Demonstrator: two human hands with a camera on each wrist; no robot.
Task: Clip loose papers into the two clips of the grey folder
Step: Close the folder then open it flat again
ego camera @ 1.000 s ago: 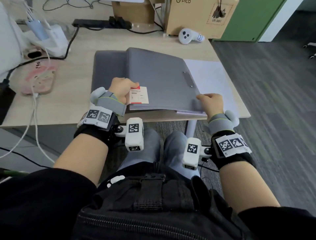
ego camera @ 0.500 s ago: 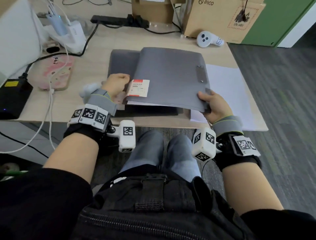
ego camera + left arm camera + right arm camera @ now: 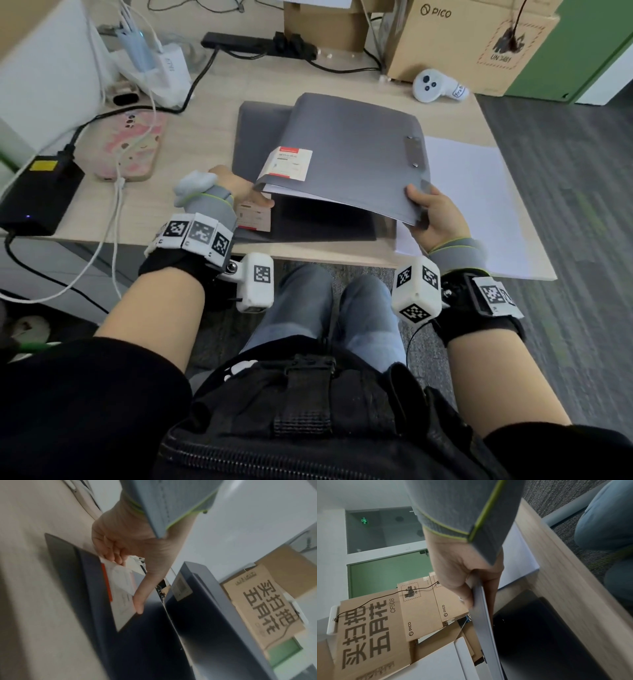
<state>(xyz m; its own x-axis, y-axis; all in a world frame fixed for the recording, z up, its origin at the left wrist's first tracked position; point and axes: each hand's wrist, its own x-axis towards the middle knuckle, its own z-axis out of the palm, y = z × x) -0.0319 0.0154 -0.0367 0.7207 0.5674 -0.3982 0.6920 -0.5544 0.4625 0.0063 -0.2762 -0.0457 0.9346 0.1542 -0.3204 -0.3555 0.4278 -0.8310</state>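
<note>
The grey folder [image 3: 346, 157] lies at the near edge of the desk [image 3: 219, 85], its front cover lifted at a slant with a white sheet showing just under it and the dark inside panel exposed below. The right hand [image 3: 433, 219] grips the cover's near right corner, thumb on top and fingers curled beneath, as the right wrist view confirms. The left hand [image 3: 236, 188] rests on the folder's lower left, its thumb pressing a small label card [image 3: 120, 595] down while the other fingers curl loosely above it. 1 metal clip bar [image 3: 413, 152] shows on the cover's right side; the 2 clips inside are not visible. Loose white papers [image 3: 479, 192] lie flat to the right of the folder, partly under it. From here the likely trouble is the cover slipping out of a corner-only grip and dropping shut, or the folder sliding off the desk edge if the left hand eases its press. A 2nd grey folder [image 3: 260, 126] lies underneath, and could shift with it
</note>
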